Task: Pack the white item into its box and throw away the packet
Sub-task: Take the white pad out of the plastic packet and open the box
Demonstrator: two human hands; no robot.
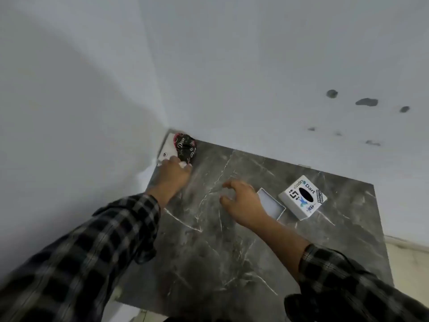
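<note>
Hands: left (173, 173) at upright packet (185, 147) (corner), right (243, 201) spread.

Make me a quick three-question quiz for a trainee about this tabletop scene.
1. True or false: the box is open and looks empty.
2. Which hand is at the packet? A) left B) right
3. Fill in: the stickered lid lies on the box's ____ side in the view.

Key: 1 true. 2 A: the left hand reaches it in the far corner, while the right hand hovers by the box. 3 right.
</note>
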